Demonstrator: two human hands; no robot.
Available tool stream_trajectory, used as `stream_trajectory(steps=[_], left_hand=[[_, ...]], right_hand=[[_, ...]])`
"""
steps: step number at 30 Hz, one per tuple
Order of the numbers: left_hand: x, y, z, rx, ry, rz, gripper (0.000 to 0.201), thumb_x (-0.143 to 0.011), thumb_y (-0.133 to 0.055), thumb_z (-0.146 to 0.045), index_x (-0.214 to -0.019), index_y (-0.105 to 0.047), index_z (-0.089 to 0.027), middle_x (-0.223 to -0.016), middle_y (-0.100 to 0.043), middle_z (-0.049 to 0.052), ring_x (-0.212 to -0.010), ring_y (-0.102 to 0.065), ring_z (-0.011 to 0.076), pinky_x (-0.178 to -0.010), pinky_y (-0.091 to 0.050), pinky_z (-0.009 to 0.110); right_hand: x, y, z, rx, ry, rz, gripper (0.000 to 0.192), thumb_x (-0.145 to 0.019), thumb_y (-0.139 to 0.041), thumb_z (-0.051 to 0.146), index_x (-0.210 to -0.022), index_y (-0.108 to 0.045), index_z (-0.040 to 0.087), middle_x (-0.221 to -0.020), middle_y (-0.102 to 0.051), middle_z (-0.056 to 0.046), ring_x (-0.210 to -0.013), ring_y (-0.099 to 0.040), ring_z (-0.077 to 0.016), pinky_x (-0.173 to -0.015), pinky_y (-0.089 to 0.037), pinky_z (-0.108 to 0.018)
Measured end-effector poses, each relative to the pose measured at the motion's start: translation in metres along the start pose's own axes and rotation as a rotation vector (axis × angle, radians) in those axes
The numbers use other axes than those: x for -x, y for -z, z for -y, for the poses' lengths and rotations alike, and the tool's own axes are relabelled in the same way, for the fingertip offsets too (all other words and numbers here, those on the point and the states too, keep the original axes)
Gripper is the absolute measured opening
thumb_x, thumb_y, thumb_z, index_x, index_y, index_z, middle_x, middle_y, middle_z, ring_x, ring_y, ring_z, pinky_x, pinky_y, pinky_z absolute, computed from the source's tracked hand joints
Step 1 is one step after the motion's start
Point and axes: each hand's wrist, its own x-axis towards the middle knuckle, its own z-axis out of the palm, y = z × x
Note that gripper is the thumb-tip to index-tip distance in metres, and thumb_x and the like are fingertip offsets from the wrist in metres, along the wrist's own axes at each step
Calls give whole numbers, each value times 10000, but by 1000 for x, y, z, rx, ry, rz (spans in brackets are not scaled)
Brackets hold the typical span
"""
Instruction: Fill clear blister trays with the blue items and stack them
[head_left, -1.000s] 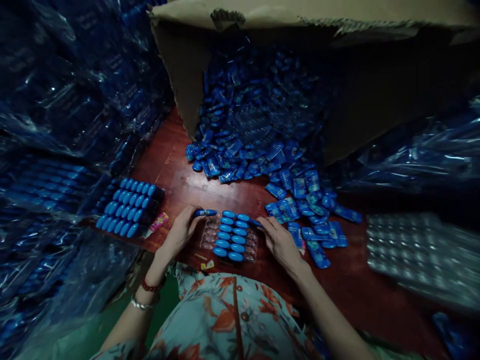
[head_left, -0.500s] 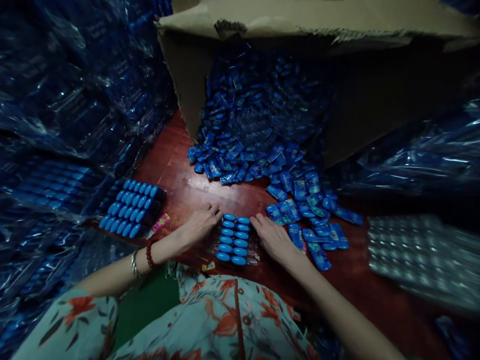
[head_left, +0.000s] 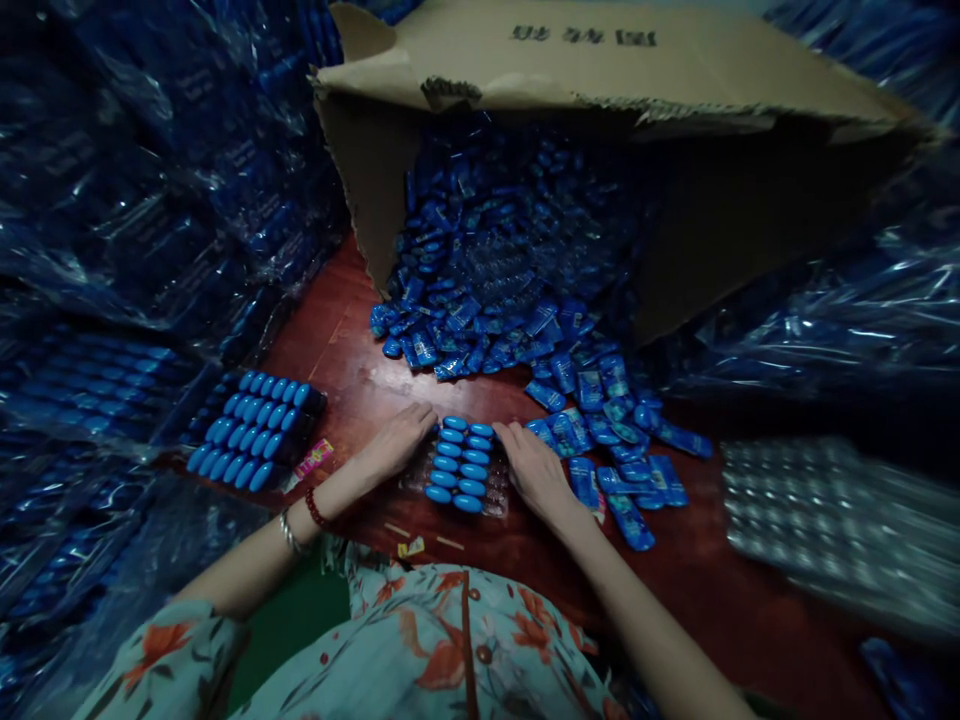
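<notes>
Centrally, a clear tray (head_left: 459,470) lies on the red-brown desk (head_left: 360,375), holding two columns of blue capsules (head_left: 463,464). Left hand (head_left: 394,440) rests palm down at the tray's left edge, fingers loosely spread and touching the top-left corner; it pinches nothing visible. Right hand (head_left: 534,470) lies flat against the tray's right edge, fingers extended toward the top capsule, nothing gripped. Just right of this hand, loose blue packets (head_left: 600,420) spill across the desk from a tipped cardboard box (head_left: 600,60) behind. Left of the tray, well apart, sits a filled tray (head_left: 255,430) with rows of blue capsules. Far right, a stack of empty clear trays (head_left: 832,520) lies on the desk. Wrapped blue bundles (head_left: 135,200) fill the left side.
</notes>
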Motion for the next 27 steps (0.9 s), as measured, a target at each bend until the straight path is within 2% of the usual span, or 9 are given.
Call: stream_trajectory(steps=[4,6,10,13,16,18,22,24,27], left_hand=[[-22,2,12,20,21,-10,188,-835,-370,-57,-909,-523,-138,-950,-561,94,-808,-531,177,-761,-455,314],[-24,6,21,77,-27,9,209,-829,-432,-106,-1019,-518,-125,-991,-571,108,-856,-536,195,-789,-452,333],[-12,19,44,338,-150,27,558,-812,-569,-255,-1318,-355,-157,-1186,-538,128,-999,-540,217,-847,-455,337],[-16,28,56,466,-3,-75,391,-863,-508,-301,-1236,-464,-191,-1079,-586,79,-862,-581,168,-749,-481,286],[-40,27,60,372,250,-344,262,-879,-484,-310,-1080,-541,-153,-960,-579,72,-825,-577,179,-775,-481,326],[-60,22,61,297,389,-428,317,-827,-572,-312,-1083,-519,-133,-1019,-537,99,-905,-573,222,-837,-470,382],[-83,11,64,307,531,-400,569,-688,-718,-275,-1162,-444,-122,-1164,-420,138,-1035,-538,283,-904,-446,438],[-81,9,70,332,550,-376,601,-642,-746,-257,-1147,-447,-129,-1165,-403,125,-1036,-536,277,-921,-441,429],[-65,10,81,366,566,-313,610,-567,-782,-265,-1081,-480,-140,-1097,-440,92,-980,-546,263,-889,-457,416]], right_hand=[[-8,5,-11,-100,6,-7,334,-914,-368,156,-1231,-473,154,-1081,-582,-108,-925,-576,-205,-804,-469,-328],[1,7,-20,-160,20,-29,361,-942,-372,279,-1286,-432,188,-1137,-574,-96,-976,-573,-204,-838,-467,-335],[30,-6,-44,-189,-176,-182,387,-954,-319,350,-1294,-438,206,-1162,-570,-93,-1055,-559,-208,-873,-464,-333],[33,-20,-51,-117,-317,-169,393,-938,-352,333,-1283,-460,181,-1131,-582,-118,-1021,-584,-235,-804,-489,-331],[17,-20,-42,-54,-307,-15,433,-905,-416,263,-1330,-412,176,-1154,-570,-134,-998,-599,-238,-739,-490,-304],[4,-10,-36,-35,-282,97,466,-872,-465,212,-1333,-400,178,-1182,-555,-141,-976,-611,-231,-720,-478,-287],[1,8,-43,-119,-280,263,432,-793,-575,199,-1215,-482,174,-1115,-598,-126,-917,-629,-226,-705,-448,-280],[16,9,-54,-241,-333,214,398,-781,-592,230,-1162,-501,164,-994,-642,-104,-878,-633,-229,-683,-442,-284],[47,4,-59,-599,-442,17,316,-817,-552,359,-1069,-529,170,-755,-645,-35,-654,-623,-190,-563,-448,-273]])
